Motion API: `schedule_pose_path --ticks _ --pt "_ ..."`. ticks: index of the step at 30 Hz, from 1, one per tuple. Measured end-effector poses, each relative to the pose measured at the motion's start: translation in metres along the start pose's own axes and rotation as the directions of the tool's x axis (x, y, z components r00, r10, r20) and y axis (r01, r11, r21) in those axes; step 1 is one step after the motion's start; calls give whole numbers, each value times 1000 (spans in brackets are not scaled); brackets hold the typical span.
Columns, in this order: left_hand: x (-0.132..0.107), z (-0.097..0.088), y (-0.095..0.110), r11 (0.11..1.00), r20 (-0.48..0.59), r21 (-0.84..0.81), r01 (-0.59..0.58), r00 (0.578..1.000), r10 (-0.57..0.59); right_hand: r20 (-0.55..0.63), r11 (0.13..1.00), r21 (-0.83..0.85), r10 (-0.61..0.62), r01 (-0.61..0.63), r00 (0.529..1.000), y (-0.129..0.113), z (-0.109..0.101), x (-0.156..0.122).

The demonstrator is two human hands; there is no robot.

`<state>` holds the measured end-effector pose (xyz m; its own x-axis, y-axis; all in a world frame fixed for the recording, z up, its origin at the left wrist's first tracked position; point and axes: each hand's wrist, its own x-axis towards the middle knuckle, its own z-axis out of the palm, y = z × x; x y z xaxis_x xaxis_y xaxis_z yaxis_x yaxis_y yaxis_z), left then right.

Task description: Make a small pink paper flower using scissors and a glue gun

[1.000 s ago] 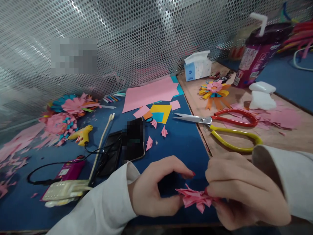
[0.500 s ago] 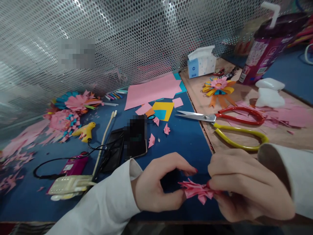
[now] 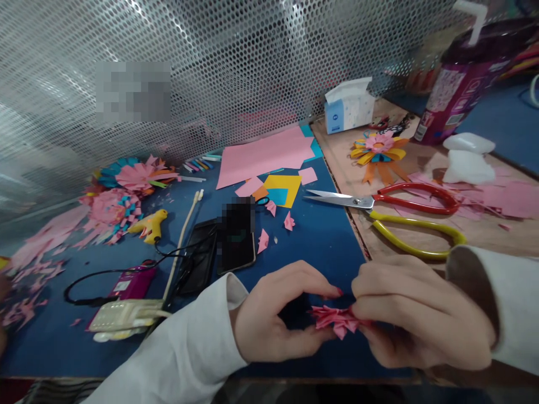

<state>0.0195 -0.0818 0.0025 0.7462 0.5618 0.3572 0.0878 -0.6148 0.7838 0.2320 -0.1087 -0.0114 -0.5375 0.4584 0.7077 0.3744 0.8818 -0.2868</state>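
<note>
A small pink paper flower (image 3: 334, 320) with pointed, folded petals hangs over the front of the blue table. My right hand (image 3: 421, 314) pinches its right side between thumb and fingers. On the other side, my left hand (image 3: 282, 320) curves around the flower with thumb and index finger spread apart. The left thumb lies at the flower's lower left edge; whether it touches is unclear. Beyond my hands lie folded pink paper pieces (image 3: 289, 221). Large scissors (image 3: 353, 200) with one red and one yellow handle rest with blades apart, behind my right hand.
A phone (image 3: 236, 241), a yellow glue gun (image 3: 151, 225) and a power strip (image 3: 126, 318) with cables lie left. Paper flowers (image 3: 112, 207) and pink sheets (image 3: 261, 154) sit near the perforated metal screen (image 3: 236, 67). A tissue pack (image 3: 349, 106) and purple cup (image 3: 455, 95) stand right.
My right hand has shifted slightly left with the pink paper flower, bringing it closer to my left hand. A blurred part of another person has appeared at the left edge.
</note>
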Motion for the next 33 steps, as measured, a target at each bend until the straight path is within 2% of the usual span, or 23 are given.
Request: schedule_pose_path --ticks 5,9,27,33 --pt "-2 0 0 999 -70 37 -40 997 43 8 1000 10 -8 8 1000 1 1 0" --pt "-3 2 1 997 -64 60 -50 996 54 13 999 13 -31 31 999 2 1 -1" --pt "-3 1 2 960 -80 238 -144 983 168 42 1000 -10 13 -13 999 -1 7 2" --pt "-4 3 0 956 -80 262 -129 985 155 55 1000 -20 24 -23 998 -2 9 3"
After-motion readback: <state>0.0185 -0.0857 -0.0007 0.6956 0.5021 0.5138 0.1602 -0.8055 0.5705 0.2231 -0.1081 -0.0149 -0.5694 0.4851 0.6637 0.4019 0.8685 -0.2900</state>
